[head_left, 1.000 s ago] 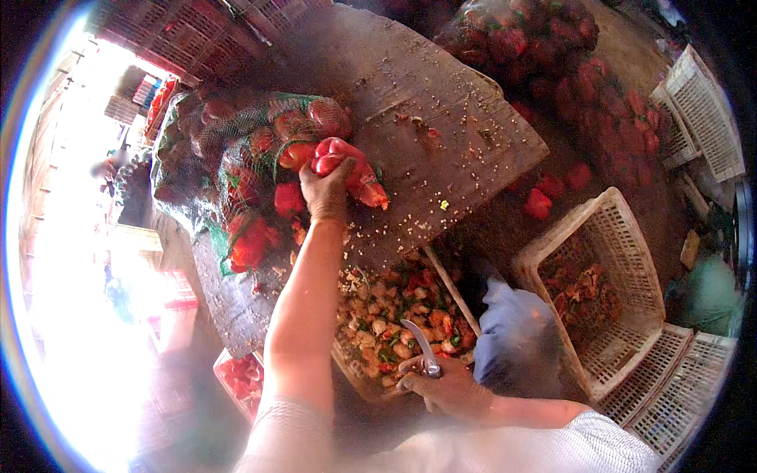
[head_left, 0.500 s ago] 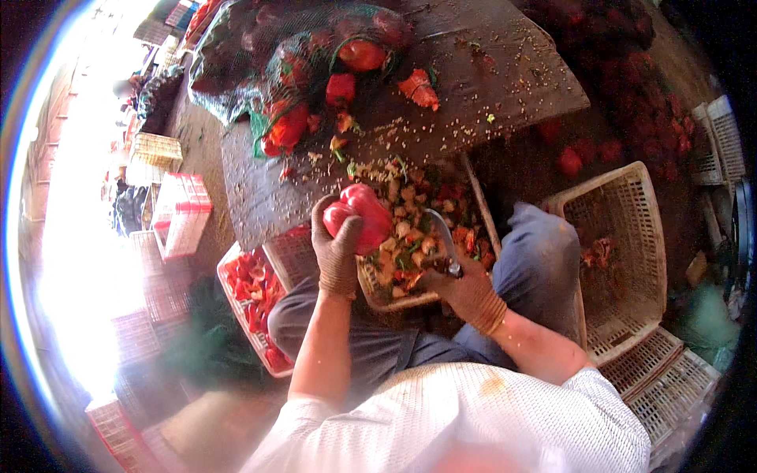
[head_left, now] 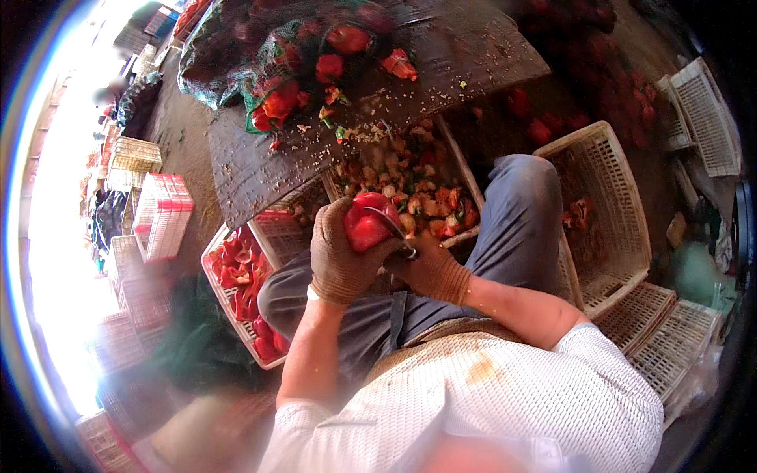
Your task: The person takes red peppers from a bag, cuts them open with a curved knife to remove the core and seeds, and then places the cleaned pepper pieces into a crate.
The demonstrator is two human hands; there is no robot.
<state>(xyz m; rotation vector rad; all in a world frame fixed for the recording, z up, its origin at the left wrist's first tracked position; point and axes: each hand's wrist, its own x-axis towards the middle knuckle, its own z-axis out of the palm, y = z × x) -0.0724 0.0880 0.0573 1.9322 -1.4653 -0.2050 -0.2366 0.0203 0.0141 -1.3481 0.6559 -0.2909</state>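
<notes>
Pepper: the red pepper (head_left: 364, 225) is serving as my dial's middle, held up before the person's lap; the table (head_left: 465, 63) is stretching across 12 o'clock.
Left grip: the gloved left hand (head_left: 337, 256) is clasping the pepper from its 8 o'clock side.
Right grip: the gloved right hand (head_left: 434, 272) is clenching the handle of a curved knife (head_left: 398, 231), at 4 o'clock.
Blade: it is arching over the pepper's 2 o'clock face; from where I'm standing, I cannot tell how deep it is biting.
Step in hand: the person seems to be cutting out the core.
Next move's demand: probably a firm left hold, the blade working round the core and the left thumb staying clear of its edge.
Net sack: the green net sack (head_left: 236, 67) is bulging with red peppers on the table, at 11 o'clock.
Core heap: pale cores (head_left: 426, 206) are lying just beyond the hands, at 1 o'clock.
Cut pieces: red pepper pieces (head_left: 243, 268) are filling a crate at 8 o'clock.
Big crate: a pale crate (head_left: 628, 213) is standing at 3 o'clock, past the right knee (head_left: 524, 193).
</notes>
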